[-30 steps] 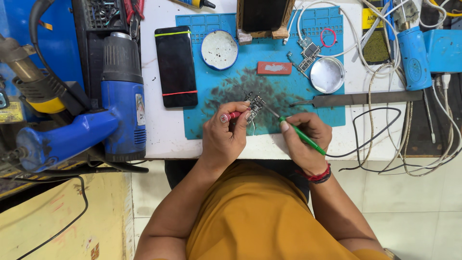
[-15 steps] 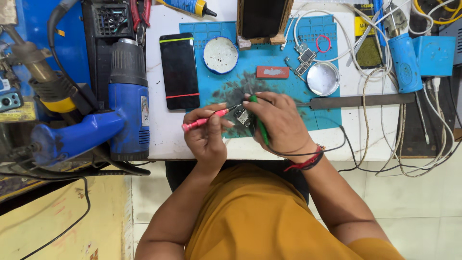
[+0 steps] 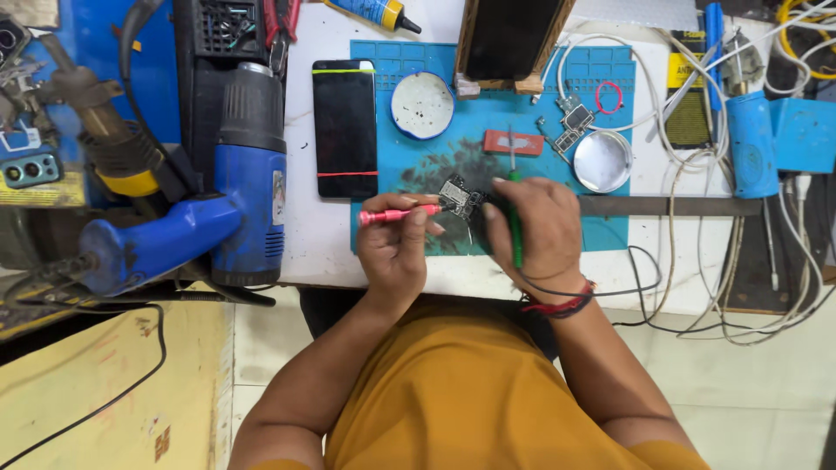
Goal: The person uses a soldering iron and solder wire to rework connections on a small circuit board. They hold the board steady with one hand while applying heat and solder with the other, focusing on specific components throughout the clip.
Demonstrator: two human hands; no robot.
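Observation:
My left hand [image 3: 396,248] grips a pink-handled tool [image 3: 394,215] that lies level, its tip pointing right at a small circuit board [image 3: 459,196] on the blue work mat [image 3: 409,170]. My right hand [image 3: 533,228] rests over the board's right side and holds a green-handled tool [image 3: 515,228] upright between the fingers, metal tip pointing away from me. The part of the board under my right fingers is hidden.
A black phone [image 3: 345,127] lies left of the mat, beside a blue heat gun [image 3: 235,187]. On the mat sit a round white dish [image 3: 422,105], a round metal lid [image 3: 602,161], a red flat piece [image 3: 514,143] and small parts. White and black cables [image 3: 697,218] crowd the right.
My right hand moved from the mat's front edge leftward onto the board, turning the green tool upright. My left hand swung the pink tool level, tip toward the board.

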